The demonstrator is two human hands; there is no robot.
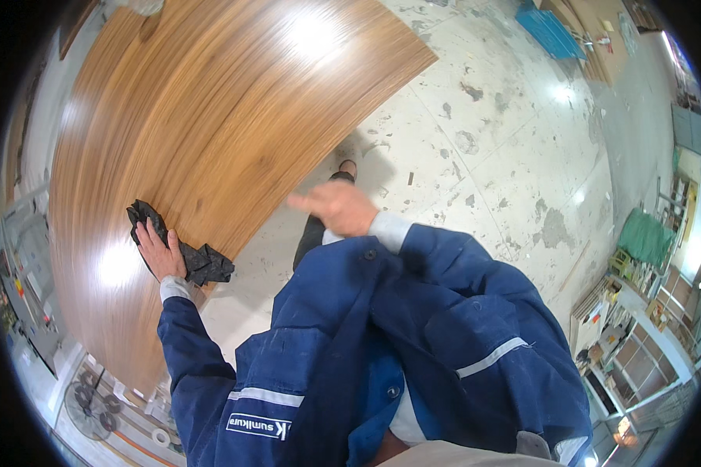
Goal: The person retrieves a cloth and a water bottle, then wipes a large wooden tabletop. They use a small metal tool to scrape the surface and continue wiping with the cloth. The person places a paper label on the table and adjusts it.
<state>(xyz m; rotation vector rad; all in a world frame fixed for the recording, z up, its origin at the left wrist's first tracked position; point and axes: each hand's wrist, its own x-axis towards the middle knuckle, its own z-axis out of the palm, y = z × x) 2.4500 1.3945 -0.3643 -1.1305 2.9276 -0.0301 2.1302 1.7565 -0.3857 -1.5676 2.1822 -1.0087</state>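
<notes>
A large brown wood-grain panel point(234, 132) with a glossy surface spans the left and upper left. Near its edge on my side lies a crumpled black cloth point(208, 265). My left hand point(162, 255) rests flat on this cloth, fingers stretched out and a little apart, pressing it against the panel. In front of my chest, my right hand point(344, 208) hangs in the air past the panel's edge, touching nothing that I can see. Motion blurs it; one or more fingers point left toward the panel, and how the others are held is unclear.
Pale floor point(475, 156) with worn dark patches extends to the right of the panel. A blue object point(551, 33) stands at the far right. Shelving with assorted items point(639, 335) and a green cover point(646, 236) line the right. A fan point(92, 406) is at the lower left.
</notes>
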